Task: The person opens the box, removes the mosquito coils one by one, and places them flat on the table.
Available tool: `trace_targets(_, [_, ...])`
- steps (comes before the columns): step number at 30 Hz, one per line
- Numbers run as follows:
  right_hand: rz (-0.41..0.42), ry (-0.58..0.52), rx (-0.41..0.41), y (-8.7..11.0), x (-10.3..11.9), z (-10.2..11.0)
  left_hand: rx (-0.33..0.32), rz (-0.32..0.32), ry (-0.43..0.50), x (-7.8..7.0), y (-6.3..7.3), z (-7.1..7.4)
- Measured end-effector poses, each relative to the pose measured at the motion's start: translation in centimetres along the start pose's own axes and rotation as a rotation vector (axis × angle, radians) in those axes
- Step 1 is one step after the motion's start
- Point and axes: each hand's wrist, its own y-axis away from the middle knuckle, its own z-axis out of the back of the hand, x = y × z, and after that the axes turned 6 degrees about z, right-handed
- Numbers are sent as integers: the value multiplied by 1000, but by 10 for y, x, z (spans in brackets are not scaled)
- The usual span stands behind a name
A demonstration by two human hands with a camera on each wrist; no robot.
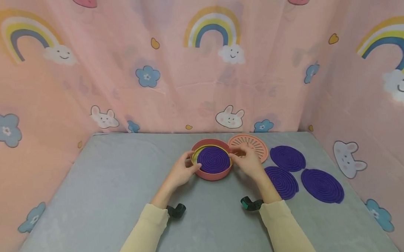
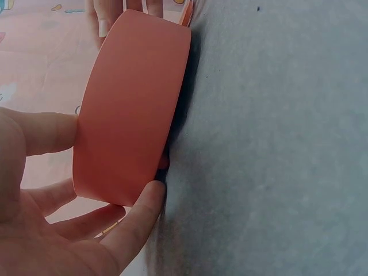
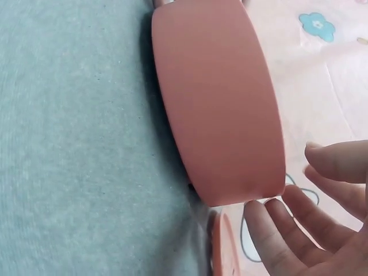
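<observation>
A round coral-red coaster box (image 1: 214,176) stands on the grey table with a yellow inner surface (image 1: 197,153) showing. Inside it lies a purple spiral-ribbed coaster (image 1: 213,159). My left hand (image 1: 182,170) grips the box's left side. In the left wrist view its thumb meets the upper edge of the red wall (image 2: 132,103), and the little finger reaches the base. At the right side, several fingertips of my right hand (image 1: 249,162) touch the wall (image 3: 218,103). The right thumb (image 3: 339,161) is raised apart from the wall in the right wrist view.
A peach slotted disc (image 1: 254,141) lies just behind the right hand. Three more purple spiral coasters (image 1: 287,158) are spread flat at the right. A pink patterned curtain (image 1: 174,101) rises at the back and sides of the table (image 1: 108,203).
</observation>
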Motion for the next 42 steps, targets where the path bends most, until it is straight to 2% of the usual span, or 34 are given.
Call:
trace_targets(10, [9, -37, -14, -1, -5, -1, -4, -5, 22, 3, -2, -2])
trace_targets(24, [-51, -3, 18, 2, -15, -2, -3, -28, 5, 1, -2, -2])
trace_targets(29, [-69, -19, 31, 1, -19, -6, -5, -14, 9, 3, -1, -1])
trace_targets(36, [-101, -57, 37, -1, -17, -4, 17, -17, -71, -4, -7, 4])
trace_targets(42, [-127, -28, 44, 2, -17, -3, 33, -38, -229, -15, -8, 9])
